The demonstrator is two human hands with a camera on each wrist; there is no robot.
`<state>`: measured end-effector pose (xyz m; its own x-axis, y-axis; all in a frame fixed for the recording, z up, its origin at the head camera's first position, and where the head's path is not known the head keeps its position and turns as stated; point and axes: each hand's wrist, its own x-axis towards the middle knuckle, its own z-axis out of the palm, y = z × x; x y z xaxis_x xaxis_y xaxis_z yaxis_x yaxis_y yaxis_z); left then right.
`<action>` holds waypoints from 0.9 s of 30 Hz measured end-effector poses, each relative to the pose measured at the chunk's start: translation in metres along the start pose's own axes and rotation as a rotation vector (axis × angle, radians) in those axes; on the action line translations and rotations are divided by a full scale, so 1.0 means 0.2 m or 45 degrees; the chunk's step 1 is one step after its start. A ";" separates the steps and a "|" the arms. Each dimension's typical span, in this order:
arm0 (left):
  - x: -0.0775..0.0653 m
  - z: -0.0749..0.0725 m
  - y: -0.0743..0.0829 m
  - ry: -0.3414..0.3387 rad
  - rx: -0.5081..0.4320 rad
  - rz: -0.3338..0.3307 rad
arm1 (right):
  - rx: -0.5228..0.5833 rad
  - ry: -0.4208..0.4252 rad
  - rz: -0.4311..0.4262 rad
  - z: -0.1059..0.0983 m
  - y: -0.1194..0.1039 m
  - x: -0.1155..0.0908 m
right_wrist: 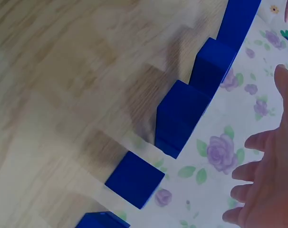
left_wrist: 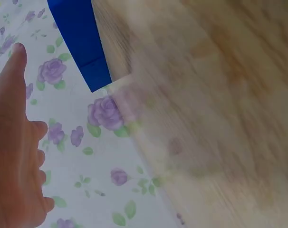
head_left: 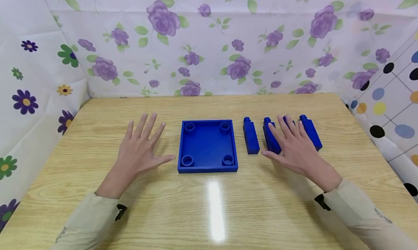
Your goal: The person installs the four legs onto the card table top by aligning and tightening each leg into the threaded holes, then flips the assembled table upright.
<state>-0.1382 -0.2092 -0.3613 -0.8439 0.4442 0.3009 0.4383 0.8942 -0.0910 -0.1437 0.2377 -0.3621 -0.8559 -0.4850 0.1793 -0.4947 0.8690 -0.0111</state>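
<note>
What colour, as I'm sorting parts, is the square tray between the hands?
The square tray is deep blue, best seen in the head view.

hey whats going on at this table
A person's left hand and right hand are spread, gripping nothing. The left is beside a blue tray with round sockets in its corners; the right is by four blue blocks. The tray and blocks lie on a wooden table, no block fitted to the tray.
</note>
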 end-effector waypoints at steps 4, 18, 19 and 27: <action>0.01 -0.01 0.05 -0.135 -0.168 -0.071 | 0.155 0.044 0.013 0.02 -0.01 0.01; 0.00 0.03 0.27 -0.371 -1.150 -0.397 | 0.576 0.011 0.194 0.08 -0.14 0.12; 0.00 0.04 0.28 -0.378 -1.187 -0.407 | 0.599 0.006 0.205 0.08 -0.16 0.13; 0.00 0.08 0.30 -0.392 -1.508 -0.484 | 0.667 -0.079 0.357 0.12 -0.22 0.17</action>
<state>-0.1160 -0.1550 -0.3820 -0.9430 0.3089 -0.1235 0.0278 0.4431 0.8960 -0.1551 0.1796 -0.3784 -0.9639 -0.2628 0.0419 -0.2436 0.8081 -0.5363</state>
